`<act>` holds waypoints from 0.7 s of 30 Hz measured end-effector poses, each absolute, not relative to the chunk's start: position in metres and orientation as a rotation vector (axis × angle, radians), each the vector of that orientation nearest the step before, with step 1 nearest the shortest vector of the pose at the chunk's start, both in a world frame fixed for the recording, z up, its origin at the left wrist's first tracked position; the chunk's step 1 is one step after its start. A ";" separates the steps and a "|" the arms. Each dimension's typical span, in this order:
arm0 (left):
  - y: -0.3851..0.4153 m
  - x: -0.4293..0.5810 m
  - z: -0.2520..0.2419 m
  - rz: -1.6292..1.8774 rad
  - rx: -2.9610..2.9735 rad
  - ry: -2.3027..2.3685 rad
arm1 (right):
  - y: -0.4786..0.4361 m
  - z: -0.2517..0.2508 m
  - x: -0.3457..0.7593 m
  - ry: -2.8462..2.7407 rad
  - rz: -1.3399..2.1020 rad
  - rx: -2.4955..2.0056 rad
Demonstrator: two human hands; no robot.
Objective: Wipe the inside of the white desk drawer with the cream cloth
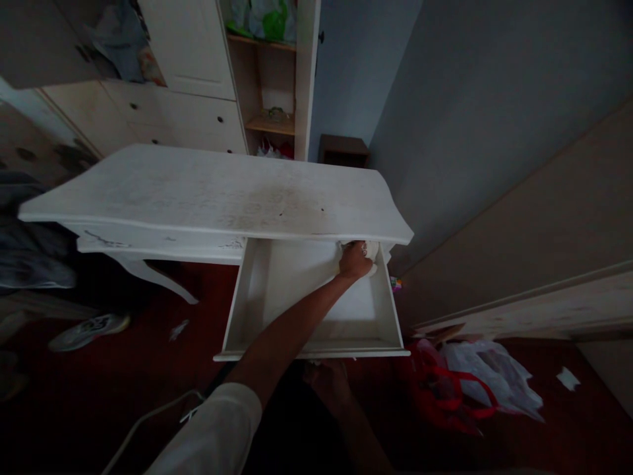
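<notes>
My left hand (355,260) reaches deep into the pulled-out drawer (237,310), at its back right corner. Its fingers are closed on a cream cloth (372,254), bunched against the drawer's right side. The drawer belongs to a white table (198,188) with curved edges and legs; dark smudges mark the middle of its top. My right hand (327,381) is low, in shadow just below the drawer's front edge. Its fingers are partly hidden there, and whether they hold or touch anything is too dark to see.
A wall (475,125) rises close on the right. On the red floor lie a red bag (435,382), a white plastic bag (494,376) and, at left, a shoe (89,332). A white cable (148,415) runs at lower left. Behind the table stands a white cabinet (192,49).
</notes>
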State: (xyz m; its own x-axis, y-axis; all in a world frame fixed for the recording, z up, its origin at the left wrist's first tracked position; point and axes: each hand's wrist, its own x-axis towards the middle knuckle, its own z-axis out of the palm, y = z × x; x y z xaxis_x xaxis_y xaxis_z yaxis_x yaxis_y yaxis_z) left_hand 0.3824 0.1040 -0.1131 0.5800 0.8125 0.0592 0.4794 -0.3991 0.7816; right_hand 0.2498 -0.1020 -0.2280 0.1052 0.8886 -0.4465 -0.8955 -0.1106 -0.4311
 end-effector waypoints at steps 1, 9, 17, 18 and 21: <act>0.108 0.381 -0.113 0.543 2.095 0.993 | -0.102 -0.228 0.250 0.006 1.508 -0.741; 0.133 0.367 -0.111 0.268 2.137 0.737 | -0.100 -0.231 0.252 0.054 1.538 -0.699; 0.115 0.344 -0.118 0.003 2.130 0.528 | -0.100 -0.229 0.252 0.087 1.532 -0.716; 0.110 0.341 -0.117 -0.023 2.134 0.498 | -0.100 -0.228 0.252 0.080 1.529 -0.715; 0.097 0.335 -0.117 -0.093 2.179 0.425 | -0.099 -0.226 0.251 0.068 1.529 -0.714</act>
